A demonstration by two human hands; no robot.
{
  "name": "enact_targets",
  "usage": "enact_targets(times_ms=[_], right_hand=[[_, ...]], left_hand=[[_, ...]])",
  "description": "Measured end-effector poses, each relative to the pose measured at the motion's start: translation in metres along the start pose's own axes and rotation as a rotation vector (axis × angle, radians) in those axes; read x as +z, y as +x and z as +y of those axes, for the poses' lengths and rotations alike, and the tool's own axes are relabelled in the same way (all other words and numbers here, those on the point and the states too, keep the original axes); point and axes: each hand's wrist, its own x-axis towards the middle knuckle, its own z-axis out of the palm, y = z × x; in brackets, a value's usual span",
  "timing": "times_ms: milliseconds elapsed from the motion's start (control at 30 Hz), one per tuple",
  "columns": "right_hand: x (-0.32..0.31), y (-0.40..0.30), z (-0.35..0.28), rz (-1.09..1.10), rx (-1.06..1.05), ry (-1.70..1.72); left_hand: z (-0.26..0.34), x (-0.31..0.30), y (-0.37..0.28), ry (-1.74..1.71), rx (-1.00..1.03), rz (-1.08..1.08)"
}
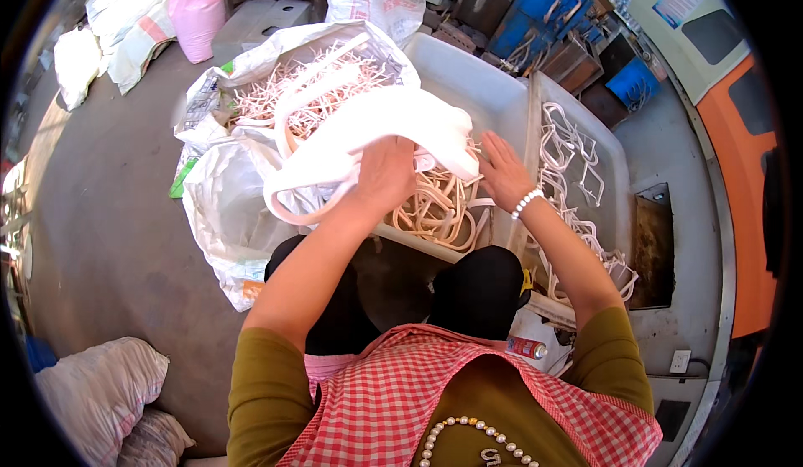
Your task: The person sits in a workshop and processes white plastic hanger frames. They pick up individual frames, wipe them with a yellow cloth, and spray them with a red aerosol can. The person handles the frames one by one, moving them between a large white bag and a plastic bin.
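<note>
A large pale moulded plastic part (382, 116), overexposed by bright light, lies over a woven plastic sack (216, 172) and a bin in front of me. My left hand (386, 169) grips it from the near side, with the fingers partly hidden behind it. Beside its right end, my right hand (502, 172) is raised with the fingers extended and nothing visible in it. Many thin pink plastic scraps (301, 91) fill the sack. Below the part, curved plastic strips (439, 207) lie in the pale plastic bin (480, 78).
A second bin (621, 166) at the right holds tangled white plastic pieces (564, 147). Filled sacks stand at the upper left and lower left (106, 385). An orange and grey machine (737, 216) borders the right; a spray can (527, 347) lies near my right side.
</note>
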Motion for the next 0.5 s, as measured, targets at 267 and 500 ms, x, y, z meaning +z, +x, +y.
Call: enact_targets(times_ms=[267, 500], right_hand=[[-0.006, -0.015, -0.007, -0.058, 0.071, 0.047], [0.018, 0.002, -0.025, -0.081, 0.050, 0.110]], left_hand=[[-0.025, -0.042, 0.005, 0.262, 0.271, 0.196], [-0.053, -0.078, -0.031, 0.346, 0.177, 0.139]])
